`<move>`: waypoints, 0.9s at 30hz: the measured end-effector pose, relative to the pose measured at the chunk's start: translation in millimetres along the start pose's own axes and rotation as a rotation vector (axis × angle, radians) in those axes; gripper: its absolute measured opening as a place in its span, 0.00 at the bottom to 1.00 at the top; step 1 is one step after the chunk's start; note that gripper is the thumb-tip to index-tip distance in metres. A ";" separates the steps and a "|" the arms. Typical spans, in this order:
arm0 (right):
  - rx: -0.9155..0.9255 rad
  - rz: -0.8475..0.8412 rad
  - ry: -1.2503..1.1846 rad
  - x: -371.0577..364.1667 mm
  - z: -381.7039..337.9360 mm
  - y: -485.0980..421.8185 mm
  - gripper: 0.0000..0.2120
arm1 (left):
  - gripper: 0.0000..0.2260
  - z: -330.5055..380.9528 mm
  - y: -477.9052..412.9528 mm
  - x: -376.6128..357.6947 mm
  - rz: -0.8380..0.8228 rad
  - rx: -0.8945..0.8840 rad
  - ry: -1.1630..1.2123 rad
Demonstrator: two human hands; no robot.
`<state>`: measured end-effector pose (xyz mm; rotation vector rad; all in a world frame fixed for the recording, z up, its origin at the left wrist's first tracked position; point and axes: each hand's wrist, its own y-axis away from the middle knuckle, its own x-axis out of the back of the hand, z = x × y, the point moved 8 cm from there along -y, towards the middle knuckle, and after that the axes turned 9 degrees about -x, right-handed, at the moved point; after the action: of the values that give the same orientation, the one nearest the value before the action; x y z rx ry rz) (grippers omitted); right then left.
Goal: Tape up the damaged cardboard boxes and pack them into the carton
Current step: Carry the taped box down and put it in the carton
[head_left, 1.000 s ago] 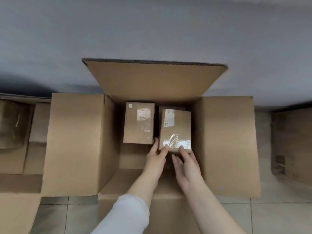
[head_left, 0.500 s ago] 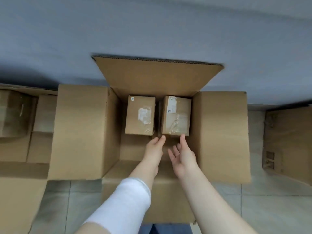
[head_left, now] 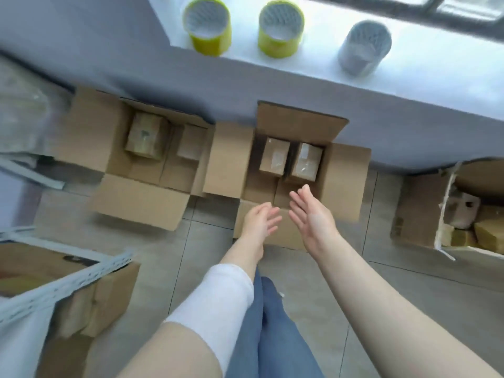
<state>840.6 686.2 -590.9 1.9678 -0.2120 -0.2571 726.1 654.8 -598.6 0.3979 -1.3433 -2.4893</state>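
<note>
Both hands are empty. Left hand (head_left: 260, 221) hovers over the near flap of the carton (head_left: 346, 181), fingers relaxed and loosely extended. Right hand (head_left: 311, 214) is flat and open, fingers straight, palm facing left, fingertips over the carton's near inside edge. The hands are apart and touch nothing.

The carton sits on the floor against the wall (head_left: 218, 85), flaps folded out. At its far end lie the left box (head_left: 274, 156) and the right box (head_left: 306, 162), side by side; the gap between them is too dark to tell whether they touch. Both lie flat with long axes running near to far, and glossy patches, probably tape, show on top. The near half of the carton floor is bare.

Key relation: the packed pair lies straight ahead of the fingertips, farther and lower. The right hand is nearer; the left sits further back. The free slot falls between the hands and the pair, so another box would likely go in on the same axis, lowered from the near side.

Supply: the left carton (head_left: 141, 203), open and well left of the hands, holds spare boxes (head_left: 146, 137); the left hand is closer for that reach. Damage on them cannot be read because of blur. The torn carton (head_left: 420, 214) stands at far right, contents unclear. Three tape rolls (head_left: 281, 25) stand on the sill (head_left: 425, 77), well beyond both hands.

Judgement: this placement looks done; fetching another box or tape is probably next.
</note>
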 end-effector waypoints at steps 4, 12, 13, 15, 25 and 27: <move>0.017 -0.079 0.089 -24.0 30.1 54.0 0.21 | 0.14 -7.9 57.3 43.0 0.094 -0.080 0.174; 0.003 -0.211 0.269 -75.4 114.7 185.8 0.20 | 0.13 -35.4 209.4 158.9 0.340 -0.209 0.580; 0.012 -0.229 0.305 -88.2 122.1 200.8 0.19 | 0.11 -36.2 226.9 176.8 0.367 -0.238 0.624; 0.031 -0.269 0.360 -118.6 138.6 230.6 0.15 | 0.12 -36.2 261.6 215.7 0.430 -0.305 0.699; 0.119 -0.627 0.676 -266.5 312.9 412.7 0.10 | 0.06 -82.7 456.2 407.3 0.788 -0.596 0.979; 0.124 -0.702 0.709 -287.0 350.2 456.8 0.10 | 0.06 -89.2 501.4 442.3 0.841 -0.689 0.955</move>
<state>454.3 273.4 -284.2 2.0685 0.9476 0.0241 410.0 157.6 -270.2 0.5744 -0.1519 -1.5199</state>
